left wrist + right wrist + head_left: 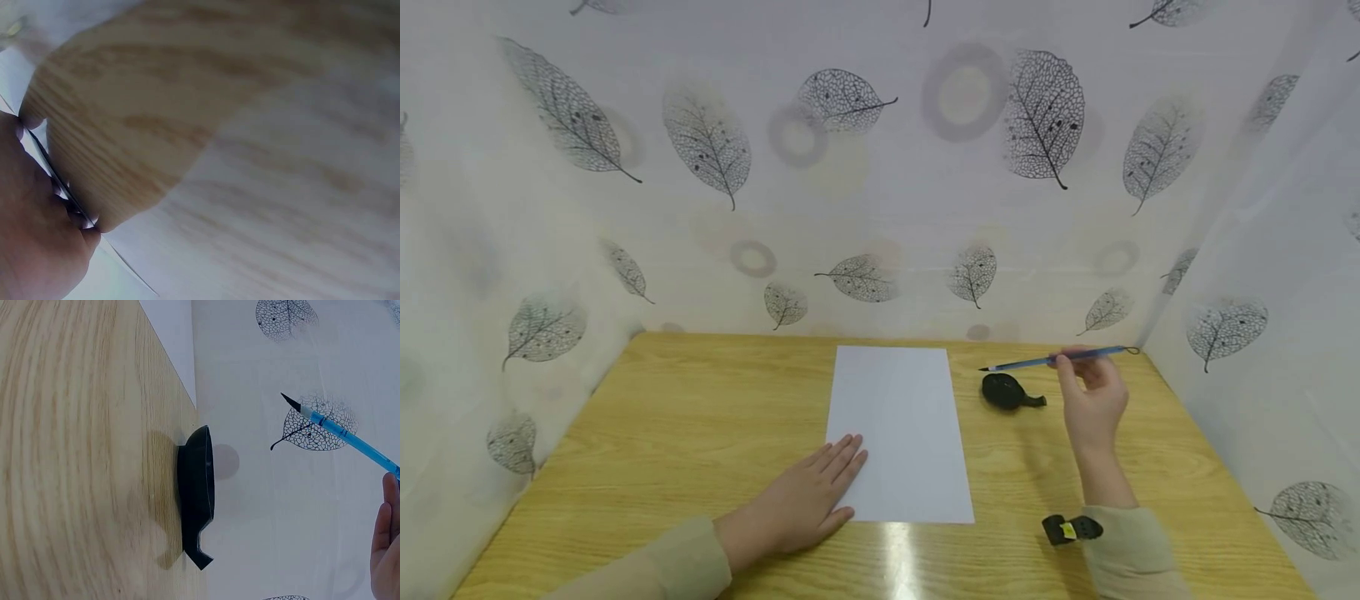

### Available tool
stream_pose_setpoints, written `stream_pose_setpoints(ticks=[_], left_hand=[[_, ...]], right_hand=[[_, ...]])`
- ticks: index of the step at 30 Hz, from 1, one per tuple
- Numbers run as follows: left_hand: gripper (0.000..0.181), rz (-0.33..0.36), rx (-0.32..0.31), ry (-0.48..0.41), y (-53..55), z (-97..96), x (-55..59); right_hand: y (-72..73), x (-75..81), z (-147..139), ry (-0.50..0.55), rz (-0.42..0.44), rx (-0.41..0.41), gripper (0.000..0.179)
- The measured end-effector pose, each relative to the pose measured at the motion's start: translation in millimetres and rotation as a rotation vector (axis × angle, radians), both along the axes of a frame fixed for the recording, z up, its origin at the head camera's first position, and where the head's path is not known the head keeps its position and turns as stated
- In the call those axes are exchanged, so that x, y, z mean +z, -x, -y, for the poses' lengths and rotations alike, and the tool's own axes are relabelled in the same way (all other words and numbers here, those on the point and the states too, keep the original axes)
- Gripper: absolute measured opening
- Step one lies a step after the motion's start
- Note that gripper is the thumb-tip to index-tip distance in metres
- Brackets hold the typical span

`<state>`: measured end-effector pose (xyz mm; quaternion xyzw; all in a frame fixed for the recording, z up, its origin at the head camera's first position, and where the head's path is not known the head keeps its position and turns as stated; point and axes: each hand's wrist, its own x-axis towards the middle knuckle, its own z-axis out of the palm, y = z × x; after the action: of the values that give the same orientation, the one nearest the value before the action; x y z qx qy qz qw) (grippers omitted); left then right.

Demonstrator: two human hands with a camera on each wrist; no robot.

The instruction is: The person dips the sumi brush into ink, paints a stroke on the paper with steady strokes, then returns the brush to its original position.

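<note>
My left hand point(808, 498) lies flat with straight fingers on the lower left edge of a white sheet of paper point(898, 425). In the left wrist view that hand point(37, 219) shows at the paper's edge. Raised at the right, my right hand point(1093, 404) pinches a blue calligraphy brush point(1026, 363) between thumb and fingers. The brush slants nearly level, its dark tip toward the paper. Below the tip a small black ink dish point(1002, 392) with a short handle sits on the table. In the right wrist view the brush point(350, 439) is held above the dish point(197, 481).
The wooden table point(700, 400) has light grain and a bright reflection near its front. Pale curtains point(880, 208) printed with dark leaves stand behind it and along both sides. A black strap device point(1071, 529) is on the right wrist.
</note>
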<state>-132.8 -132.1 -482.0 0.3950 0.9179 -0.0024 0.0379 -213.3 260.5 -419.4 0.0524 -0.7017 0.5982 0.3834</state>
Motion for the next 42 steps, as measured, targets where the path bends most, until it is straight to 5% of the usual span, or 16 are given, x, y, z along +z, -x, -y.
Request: stream_pose_setpoints(ticks=[33, 42], left_hand=[[0.07, 0.022, 0.01, 0.012, -0.4, -1.1, 1.5], [0.07, 0.019, 0.013, 0.019, 0.0, -1.0, 2.0]], right_hand=[[5.0, -8.7, 45.3, 0.058, -0.056, 0.152, 0.011], [5.9, -18.4, 57.1, 0.03, 0.002, 0.163, 0.008]])
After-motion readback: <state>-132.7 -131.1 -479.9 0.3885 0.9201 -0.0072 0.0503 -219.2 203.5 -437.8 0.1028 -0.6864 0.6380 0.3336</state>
